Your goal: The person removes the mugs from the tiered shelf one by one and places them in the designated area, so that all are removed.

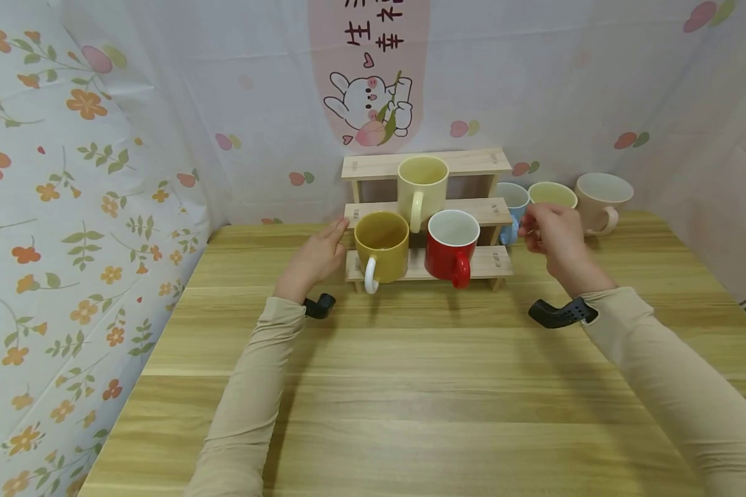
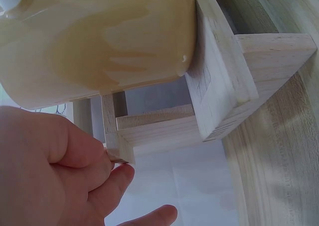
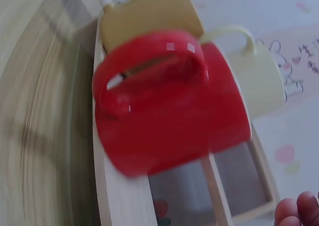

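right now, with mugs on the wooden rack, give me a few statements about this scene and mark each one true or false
1. The red mug stands on the lowest shelf. True.
2. The mustard mug has a red handle. False: the mustard mug has a white handle.
3. The pale yellow mug is on the top shelf. False: the pale yellow mug is on the middle shelf.
4. The left grip is touching the wooden rack. True.
5. The right grip is at the red mug. False: the right grip is by the light blue mug; contact is unclear.
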The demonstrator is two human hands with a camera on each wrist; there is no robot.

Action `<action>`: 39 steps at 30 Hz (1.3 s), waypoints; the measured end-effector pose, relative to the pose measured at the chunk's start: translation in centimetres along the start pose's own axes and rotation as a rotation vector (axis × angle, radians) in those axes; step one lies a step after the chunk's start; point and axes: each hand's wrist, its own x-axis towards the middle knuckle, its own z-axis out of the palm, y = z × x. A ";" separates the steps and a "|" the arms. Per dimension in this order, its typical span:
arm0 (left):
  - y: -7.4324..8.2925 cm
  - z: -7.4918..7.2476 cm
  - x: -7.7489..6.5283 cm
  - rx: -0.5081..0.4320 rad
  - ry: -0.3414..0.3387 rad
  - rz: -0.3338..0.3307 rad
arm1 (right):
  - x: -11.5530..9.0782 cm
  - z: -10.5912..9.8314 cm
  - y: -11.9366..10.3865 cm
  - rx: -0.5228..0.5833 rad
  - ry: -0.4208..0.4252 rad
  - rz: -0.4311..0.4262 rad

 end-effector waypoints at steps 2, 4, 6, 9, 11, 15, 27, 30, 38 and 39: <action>0.0 0.0 0.0 -0.001 0.001 0.001 | -0.2 0.5 -0.3 -0.004 -0.027 0.003; 0.0 0.0 0.0 -0.003 0.004 0.002 | -0.4 1.0 -0.5 0.002 -0.048 0.011; 0.1 0.0 0.0 -0.005 0.005 0.002 | -0.5 1.5 -0.6 -0.001 -0.058 0.013; 0.2 0.0 -0.1 -0.003 -0.002 0.000 | -0.6 2.3 -0.6 0.009 -0.063 0.025; 0.2 0.0 -0.1 -0.001 -0.008 -0.004 | -0.7 2.9 -0.7 0.023 -0.072 0.031; 0.2 0.1 -0.2 -0.003 -0.013 -0.010 | -0.8 3.6 -0.9 0.023 -0.084 0.013; 0.0 0.0 -0.2 -0.015 0.003 -0.014 | -1.1 5.8 -2.2 -0.079 -0.138 -0.027; 0.0 0.1 -0.2 -0.021 0.003 -0.015 | -1.1 6.4 -2.4 -0.154 -0.151 -0.032; -0.1 0.2 -0.1 -0.021 0.005 -0.026 | -1.1 8.5 -3.1 -0.161 -0.210 0.038; -0.1 0.2 -0.1 -0.020 0.001 -0.026 | -1.2 8.8 -3.1 -0.157 -0.211 0.045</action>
